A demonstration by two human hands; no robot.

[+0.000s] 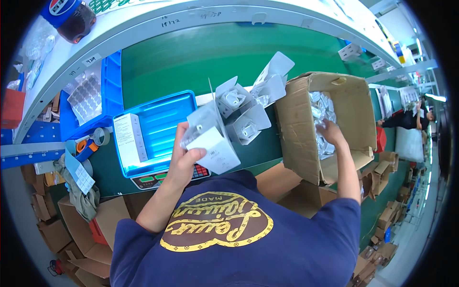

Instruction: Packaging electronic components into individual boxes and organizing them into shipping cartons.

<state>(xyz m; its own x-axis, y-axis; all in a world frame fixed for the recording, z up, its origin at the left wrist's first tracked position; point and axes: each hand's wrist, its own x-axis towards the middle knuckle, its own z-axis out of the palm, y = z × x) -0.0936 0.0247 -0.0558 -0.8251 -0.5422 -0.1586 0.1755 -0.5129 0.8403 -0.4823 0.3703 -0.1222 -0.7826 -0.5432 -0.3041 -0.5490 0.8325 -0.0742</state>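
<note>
Tilted in my left hand (180, 160) is a white cardboard box (215, 150) with its flaps up, gripped between thumb and fingers. Just beyond it, several more white boxes (248, 125) stand with raised flaps and pale pieces inside. My right hand (331, 132) reaches into a large brown carton (299, 129) at the right and touches silver-wrapped packets (323, 107). Its fingertips are partly hidden among the packets, so whether it grips one cannot be told.
A blue tray (160, 107) with a white box (130, 138) inside rests on a scale (148, 181). Tape rolls (101, 136) and a blue bin (111, 86) are at the left. A shelf edge (201, 20) crosses overhead. Open cartons (91, 229) stand below; a person (406, 118) is far right.
</note>
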